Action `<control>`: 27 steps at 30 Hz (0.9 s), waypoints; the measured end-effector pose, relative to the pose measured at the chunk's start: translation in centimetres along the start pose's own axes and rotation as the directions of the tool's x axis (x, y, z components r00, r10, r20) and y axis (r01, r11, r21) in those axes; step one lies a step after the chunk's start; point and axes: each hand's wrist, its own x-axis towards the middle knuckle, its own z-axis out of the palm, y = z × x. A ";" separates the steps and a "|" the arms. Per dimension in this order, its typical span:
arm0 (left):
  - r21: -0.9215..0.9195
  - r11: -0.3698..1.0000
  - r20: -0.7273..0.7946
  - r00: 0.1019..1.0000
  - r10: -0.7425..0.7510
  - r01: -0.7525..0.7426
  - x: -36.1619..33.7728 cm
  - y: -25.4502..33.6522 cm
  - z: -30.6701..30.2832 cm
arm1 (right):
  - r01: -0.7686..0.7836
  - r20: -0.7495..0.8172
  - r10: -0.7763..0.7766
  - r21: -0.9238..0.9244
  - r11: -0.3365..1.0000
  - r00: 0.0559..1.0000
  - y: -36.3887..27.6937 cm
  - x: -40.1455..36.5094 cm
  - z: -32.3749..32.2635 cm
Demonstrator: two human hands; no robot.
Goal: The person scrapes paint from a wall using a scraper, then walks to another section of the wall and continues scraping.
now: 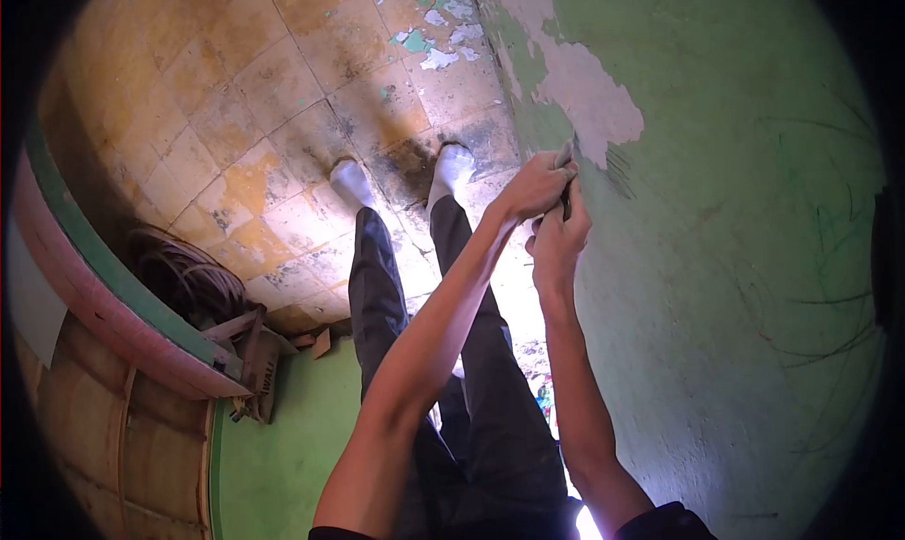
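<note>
Head view, looking down along a person's own body beside a green wall (pixel 716 286). Both hands met at the wall, at the lower edge of a pale bare patch (pixel 584 97) where the paint had come off. The left hand (pixel 537 187) was closed around the top of a thin tool, probably a scraper (pixel 564 155). The right hand (pixel 561 238) was wrapped around its dark lower part just beneath. The tool's grey tip touched the wall where green paint met bare plaster. The doubled grip looked meant to press the tip hard against the paint edge.

Both arms were stretched forward, which kept the body back from the wall. Below stood two legs in dark trousers, the feet in white footwear (pixel 353 177) on a worn yellowish tiled floor (pixel 283 97). Paint flakes (pixel 443 40) lay on the tiles close to the wall, likely fallen from the stripped area. Dark scribbled lines (pixel 820 257) crossed the wall further right.

At the left, a coil of hose or cable (pixel 179 276) lay beside a curved red and green edge (pixel 94 276). A small brown object (pixel 264 370) nearby carried lettering that was too small to read.
</note>
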 end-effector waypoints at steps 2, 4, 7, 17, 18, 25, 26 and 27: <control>0.089 0.996 0.013 1.000 0.024 -0.025 -0.2 0.0 0.0 | -0.053 0.006 0.053 -0.016 0.998 0.999 -1.4 -0.9 -0.2; 0.166 0.984 -0.024 0.997 0.078 -0.072 -0.2 0.1 0.0 | -0.030 0.030 0.032 -0.060 0.998 0.999 -1.2 0.2 -0.1; 0.121 0.988 -0.017 0.995 0.094 -0.091 3.5 -1.4 -2.1 | -0.034 0.057 0.036 -0.047 0.998 0.998 -0.3 3.2 1.2; 0.086 0.996 -0.108 0.994 0.014 -0.005 5.6 -1.9 -3.5 | 0.163 0.108 -0.146 -0.169 0.972 0.983 5.5 8.9 1.8; 0.100 0.995 -0.083 0.996 0.016 -0.007 6.9 -2.0 -4.4 | 0.155 0.099 -0.139 -0.185 0.970 0.985 5.8 9.2 2.2; 0.013 0.999 -0.050 0.998 0.046 -0.046 4.0 -8.2 -9.3 | 0.094 0.077 -0.081 -0.177 0.980 0.994 5.8 12.8 4.5; 0.131 0.990 -0.117 0.991 0.065 -0.049 2.8 -9.8 -10.7 | 0.138 0.073 -0.125 -0.204 0.969 0.989 7.2 14.3 5.7; 0.249 0.967 -0.180 0.979 0.096 -0.049 1.4 -10.7 -12.0 | 0.181 0.070 -0.169 -0.231 0.956 0.983 8.6 15.8 6.8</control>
